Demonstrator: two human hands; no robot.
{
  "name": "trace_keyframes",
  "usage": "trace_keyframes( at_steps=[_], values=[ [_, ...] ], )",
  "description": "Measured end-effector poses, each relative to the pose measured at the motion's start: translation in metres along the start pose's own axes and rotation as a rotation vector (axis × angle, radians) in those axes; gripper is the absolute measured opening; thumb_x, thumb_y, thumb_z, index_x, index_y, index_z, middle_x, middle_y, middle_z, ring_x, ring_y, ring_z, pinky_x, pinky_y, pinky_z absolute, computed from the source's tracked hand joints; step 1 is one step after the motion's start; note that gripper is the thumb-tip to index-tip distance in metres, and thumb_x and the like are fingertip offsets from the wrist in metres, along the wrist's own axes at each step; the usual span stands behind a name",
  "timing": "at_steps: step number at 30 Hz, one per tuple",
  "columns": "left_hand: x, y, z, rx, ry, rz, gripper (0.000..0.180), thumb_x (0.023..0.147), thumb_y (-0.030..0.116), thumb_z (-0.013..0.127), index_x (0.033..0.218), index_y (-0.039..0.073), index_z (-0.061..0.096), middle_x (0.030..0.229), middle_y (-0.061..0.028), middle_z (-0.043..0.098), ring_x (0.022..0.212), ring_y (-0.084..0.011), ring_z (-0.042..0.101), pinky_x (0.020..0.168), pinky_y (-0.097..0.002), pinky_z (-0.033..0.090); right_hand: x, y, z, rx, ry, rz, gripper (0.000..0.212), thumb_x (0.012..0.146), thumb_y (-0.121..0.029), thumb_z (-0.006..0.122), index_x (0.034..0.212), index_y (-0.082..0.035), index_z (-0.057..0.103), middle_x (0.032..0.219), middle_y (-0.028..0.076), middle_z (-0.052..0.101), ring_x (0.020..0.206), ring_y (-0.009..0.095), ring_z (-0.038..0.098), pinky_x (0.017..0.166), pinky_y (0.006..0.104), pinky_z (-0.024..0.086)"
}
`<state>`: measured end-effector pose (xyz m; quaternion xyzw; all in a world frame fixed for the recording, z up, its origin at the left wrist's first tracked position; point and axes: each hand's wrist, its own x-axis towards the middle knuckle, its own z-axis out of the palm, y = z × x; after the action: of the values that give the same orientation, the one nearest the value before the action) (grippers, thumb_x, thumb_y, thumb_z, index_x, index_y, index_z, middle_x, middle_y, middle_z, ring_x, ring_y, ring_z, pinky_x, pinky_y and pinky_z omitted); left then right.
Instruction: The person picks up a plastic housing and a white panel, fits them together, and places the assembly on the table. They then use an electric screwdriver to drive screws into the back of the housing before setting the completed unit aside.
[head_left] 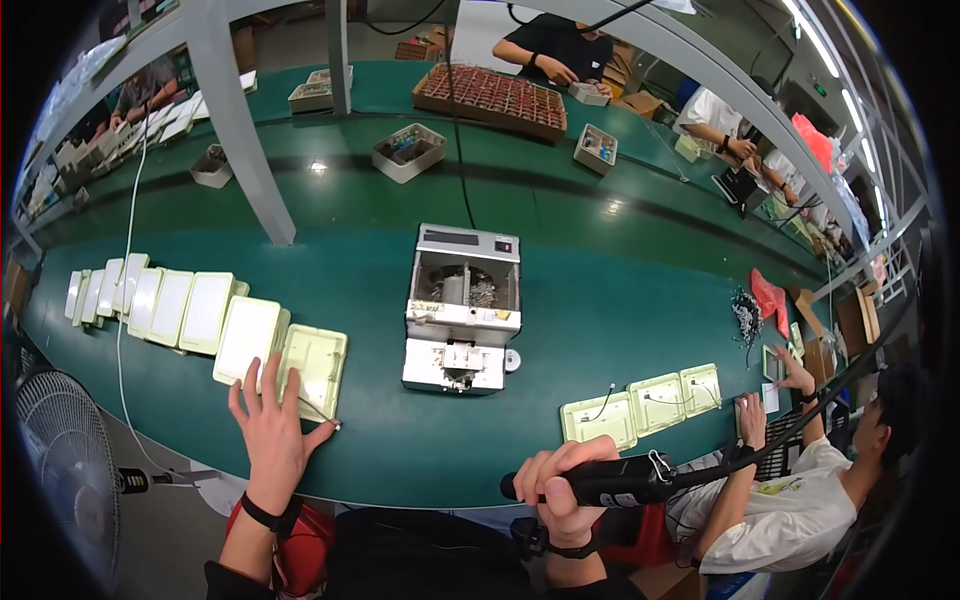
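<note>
My left hand (272,440) has its fingers spread, reaching over a pale green plastic housing (322,350) that lies open side up. Its fingertips overlap that housing and the edge of a neighbouring one with a white panel (248,322). A short wire with a small white connector pokes out by my thumb. My right hand (570,480) is wrapped around a black electric screwdriver (625,482), held sideways above the table's near edge, its cable running off to the right. Ahead, between both hands, stands a grey screw feeder (464,325) with loose screws in its bin.
Several white-panelled housings (170,305) form an overlapping row at left. Open housings with wires (657,402) lie at right, near a co-worker (800,490). A fan (68,440) stands lower left. Parts bins (410,152) sit beyond, behind a metal post (240,130).
</note>
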<state>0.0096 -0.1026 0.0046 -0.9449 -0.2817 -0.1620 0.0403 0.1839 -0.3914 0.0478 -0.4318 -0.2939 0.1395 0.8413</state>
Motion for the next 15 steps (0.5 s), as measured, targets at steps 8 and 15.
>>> trace_keyframes(
  at_steps=[8, 15],
  values=[
    [0.004, -0.006, -0.009, 0.092, -0.091, 0.018, 0.086, 0.072, 0.046, 0.091, 0.138, -0.002, 0.064, 0.162, -0.0149, 0.048, 0.153, -0.0445, 0.035, 0.129, -0.0704, 0.01, 0.004, -0.006, -0.014, -0.081, 0.034, 0.012, 0.029, 0.098, -0.006, 0.072, 0.113, -0.004, 0.048, 0.071, 0.006, 0.053, 0.052, 0.018, 0.054, 0.05, 0.0368, 0.05],
    [0.009, -0.011, -0.009, 0.171, -0.113, 0.038, 0.083, 0.075, 0.047, 0.089, 0.137, -0.003, 0.066, 0.163, -0.0116, 0.047, 0.154, -0.0432, 0.034, 0.13, -0.0703, 0.009, 0.003, -0.019, -0.024, -0.089, 0.038, -0.053, 0.028, 0.099, -0.007, 0.072, 0.113, -0.003, 0.048, 0.068, 0.005, 0.052, 0.052, 0.018, 0.054, 0.049, 0.0362, 0.051]
  ],
)
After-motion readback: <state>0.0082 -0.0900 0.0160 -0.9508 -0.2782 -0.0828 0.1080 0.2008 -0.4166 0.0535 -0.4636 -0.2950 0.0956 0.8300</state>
